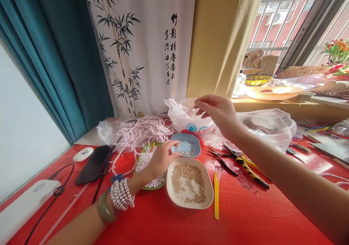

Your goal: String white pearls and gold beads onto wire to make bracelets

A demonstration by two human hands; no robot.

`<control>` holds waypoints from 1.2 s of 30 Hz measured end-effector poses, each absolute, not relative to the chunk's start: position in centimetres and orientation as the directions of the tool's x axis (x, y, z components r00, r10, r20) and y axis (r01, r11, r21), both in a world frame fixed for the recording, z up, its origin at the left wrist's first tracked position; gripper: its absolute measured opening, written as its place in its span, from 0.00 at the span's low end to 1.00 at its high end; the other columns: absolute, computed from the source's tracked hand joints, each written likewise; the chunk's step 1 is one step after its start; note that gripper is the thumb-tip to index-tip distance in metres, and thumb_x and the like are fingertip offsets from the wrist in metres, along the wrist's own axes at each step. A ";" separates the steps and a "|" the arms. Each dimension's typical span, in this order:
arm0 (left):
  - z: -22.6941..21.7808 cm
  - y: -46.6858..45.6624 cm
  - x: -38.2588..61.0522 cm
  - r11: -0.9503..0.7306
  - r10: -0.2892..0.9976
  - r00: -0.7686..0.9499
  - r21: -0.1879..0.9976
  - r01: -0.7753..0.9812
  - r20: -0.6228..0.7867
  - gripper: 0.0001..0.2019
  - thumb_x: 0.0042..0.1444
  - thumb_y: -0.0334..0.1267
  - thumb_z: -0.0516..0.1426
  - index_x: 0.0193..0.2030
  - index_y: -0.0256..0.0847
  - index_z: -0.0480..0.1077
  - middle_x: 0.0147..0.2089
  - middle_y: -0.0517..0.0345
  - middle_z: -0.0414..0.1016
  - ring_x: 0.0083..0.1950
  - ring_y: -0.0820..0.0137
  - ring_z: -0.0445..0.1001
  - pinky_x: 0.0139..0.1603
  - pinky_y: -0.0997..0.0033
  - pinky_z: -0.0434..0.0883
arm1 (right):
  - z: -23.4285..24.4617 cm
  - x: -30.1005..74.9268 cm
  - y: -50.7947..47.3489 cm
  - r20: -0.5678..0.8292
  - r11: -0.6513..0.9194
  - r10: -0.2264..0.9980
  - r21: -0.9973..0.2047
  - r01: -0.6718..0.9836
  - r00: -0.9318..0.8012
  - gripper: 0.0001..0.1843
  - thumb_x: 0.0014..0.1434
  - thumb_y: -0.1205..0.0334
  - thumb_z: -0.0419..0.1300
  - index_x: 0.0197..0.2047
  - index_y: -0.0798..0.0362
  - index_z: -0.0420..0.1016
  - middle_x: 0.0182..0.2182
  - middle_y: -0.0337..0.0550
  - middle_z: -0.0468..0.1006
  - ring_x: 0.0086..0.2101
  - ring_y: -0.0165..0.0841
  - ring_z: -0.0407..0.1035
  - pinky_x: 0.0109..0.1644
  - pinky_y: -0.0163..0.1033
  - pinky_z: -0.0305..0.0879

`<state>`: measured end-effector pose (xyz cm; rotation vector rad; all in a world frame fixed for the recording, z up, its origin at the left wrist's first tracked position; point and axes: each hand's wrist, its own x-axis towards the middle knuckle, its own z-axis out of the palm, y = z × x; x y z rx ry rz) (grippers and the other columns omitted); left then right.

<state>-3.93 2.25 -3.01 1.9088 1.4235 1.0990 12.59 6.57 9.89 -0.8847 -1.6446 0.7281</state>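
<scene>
The blue dish (194, 147) sits just above the middle of the frame on the red tabletop (245, 216), with a scatter of tiny metal pieces in it. The left hand (160, 159) lies just to the left of the dish, its fingertips at the rim. The right hand (218, 112) is raised above and to the right of it, clear of the dish.

Directly below the blue dish is a cream dish (208, 196) of small gold beads. To the left, a green dish (141, 157) of pearls is largely covered by the left hand. A heap of pearl strands (141, 130) lies up and left of that. A white plastic bag (181, 119) stands behind the blue dish, partly behind the right hand. A yellow tool (216, 197) lies just right of the cream dish, and pliers (247, 166) lie farther right under the right forearm. A clear bag (269, 126) is at right. A black phone (94, 164) and a white mouse (83, 154) sit at left.

The left hand is curled, thumb and forefinger pinched close together at the blue dish's edge. What lies between them is too small to tell. Its wrist wears a pearl bracelet (122, 194) and a green bangle (105, 206). The right hand hangs in the air with its fingertips drawn narrowly together. Anything held there is too fine to make out.
</scene>
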 end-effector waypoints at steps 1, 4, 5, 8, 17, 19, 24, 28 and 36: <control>-2.9 2.3 -3.9 -0.323 0.944 0.111 0.813 0.485 0.310 0.18 0.47 0.35 0.57 0.48 0.40 0.68 0.47 0.52 0.70 0.31 0.73 0.67 0.34 0.72 0.66 | 10.3 12.4 5.9 0.526 0.546 0.837 -0.822 0.163 -0.150 0.05 0.47 0.64 0.59 0.26 0.57 0.72 0.22 0.40 0.74 0.21 0.24 0.66 0.23 0.31 0.63; -2.9 2.3 -3.9 -0.338 0.941 0.120 0.874 0.351 0.315 0.17 0.47 0.36 0.58 0.46 0.40 0.70 0.48 0.51 0.70 0.34 0.72 0.69 0.37 0.72 0.68 | 11.2 11.7 3.8 0.541 0.564 0.820 -0.819 0.107 -0.186 0.04 0.47 0.64 0.59 0.26 0.57 0.72 0.22 0.39 0.73 0.21 0.24 0.67 0.22 0.31 0.63; -3.0 2.3 -3.8 -0.337 0.941 0.123 0.886 0.317 0.315 0.14 0.48 0.37 0.57 0.43 0.40 0.72 0.46 0.52 0.73 0.36 0.71 0.70 0.39 0.72 0.68 | 11.4 11.4 3.3 0.546 0.570 0.814 -0.817 0.090 -0.198 0.04 0.47 0.65 0.59 0.26 0.57 0.72 0.22 0.39 0.73 0.21 0.24 0.67 0.22 0.31 0.64; -3.2 2.3 -3.6 -0.298 0.954 0.116 0.928 0.224 0.278 0.09 0.47 0.38 0.58 0.34 0.39 0.76 0.36 0.53 0.77 0.38 0.68 0.72 0.41 0.70 0.68 | 12.3 10.8 2.1 0.569 0.590 0.792 -0.807 0.037 -0.222 0.03 0.48 0.66 0.58 0.26 0.57 0.72 0.22 0.38 0.74 0.20 0.23 0.67 0.23 0.30 0.64; -1.5 0.9 -2.9 0.030 0.988 0.156 0.965 -0.260 0.011 0.12 0.45 0.39 0.61 0.35 0.35 0.75 0.33 0.51 0.77 0.25 0.78 0.67 0.32 0.76 0.67 | 10.5 11.8 3.1 0.421 0.452 0.874 -0.888 0.089 -0.243 0.12 0.53 0.58 0.54 0.33 0.57 0.74 0.33 0.45 0.75 0.20 0.23 0.66 0.22 0.31 0.63; -1.0 0.5 -2.8 0.026 0.989 0.148 0.956 -0.292 0.019 0.12 0.44 0.39 0.61 0.35 0.35 0.75 0.33 0.50 0.77 0.22 0.81 0.64 0.28 0.78 0.64 | 7.7 12.5 3.2 0.244 0.269 0.942 -0.959 0.086 -0.231 0.11 0.53 0.60 0.55 0.36 0.57 0.73 0.33 0.46 0.76 0.20 0.22 0.65 0.22 0.31 0.63; -0.6 0.3 -2.4 -0.005 0.992 0.118 0.945 -0.326 0.046 0.13 0.41 0.41 0.63 0.33 0.35 0.75 0.32 0.52 0.77 0.16 0.83 0.59 0.21 0.78 0.59 | 1.1 13.3 1.9 -0.137 -0.178 0.870 -0.983 -0.043 -0.474 0.11 0.53 0.58 0.56 0.37 0.56 0.72 0.31 0.46 0.77 0.23 0.25 0.69 0.23 0.29 0.63; -0.8 0.3 -2.4 -0.001 0.992 0.115 0.939 -0.345 0.043 0.11 0.43 0.40 0.62 0.32 0.35 0.75 0.31 0.53 0.77 0.14 0.84 0.57 0.20 0.77 0.58 | -0.3 13.0 0.8 -0.111 -0.211 0.851 -0.967 -0.140 -0.513 0.10 0.51 0.58 0.59 0.31 0.57 0.73 0.27 0.44 0.76 0.25 0.24 0.69 0.26 0.28 0.63; -1.3 0.6 -2.4 0.033 0.998 0.066 0.957 -0.289 -0.015 0.12 0.39 0.39 0.64 0.32 0.35 0.75 0.16 0.65 0.63 0.18 0.82 0.56 0.21 0.79 0.55 | -0.1 13.1 1.2 -0.043 -0.076 0.906 -0.995 -0.062 -0.422 0.10 0.45 0.57 0.63 0.25 0.56 0.74 0.21 0.38 0.75 0.22 0.24 0.66 0.27 0.30 0.62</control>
